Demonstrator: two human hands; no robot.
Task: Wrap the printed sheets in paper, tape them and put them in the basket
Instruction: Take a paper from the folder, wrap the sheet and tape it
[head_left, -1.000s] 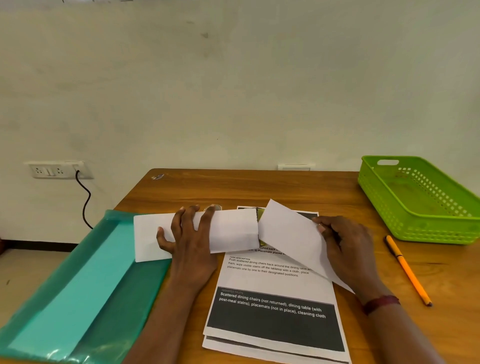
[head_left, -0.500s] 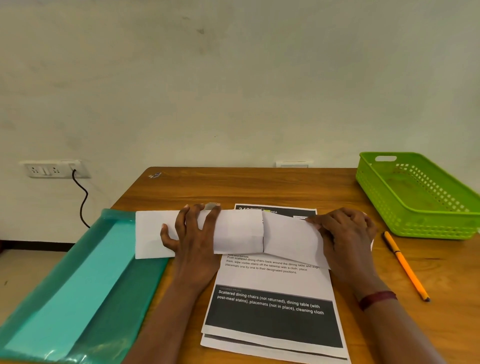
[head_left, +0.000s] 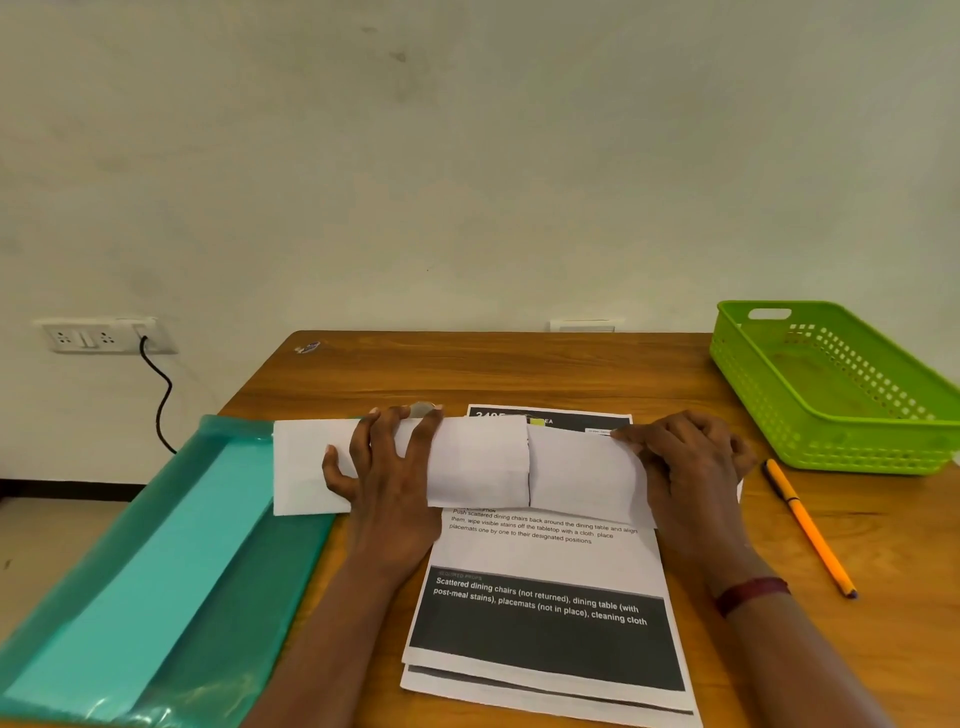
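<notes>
A small stack of printed sheets (head_left: 545, 618) lies on the wooden table in front of me. A band of white wrapping paper (head_left: 483, 462) crosses their upper part, its two flaps meeting at a seam in the middle. My left hand (head_left: 387, 473) presses flat on the left flap with spread fingers. My right hand (head_left: 685, 462) presses the right flap down at its outer end. Part of a tape roll (head_left: 423, 408) shows just beyond my left fingertips. The green plastic basket (head_left: 841, 441) stands empty at the far right.
An orange pen (head_left: 808, 527) lies between the sheets and the basket. A teal plastic folder (head_left: 156, 566) covers the table's left edge, under the paper's left end. A wall socket with a black cable (head_left: 156, 395) is at the left.
My right hand has folded the raised right flap down over the sheets until it lies flat against the left flap. My left hand has stayed pressed on the paper.
</notes>
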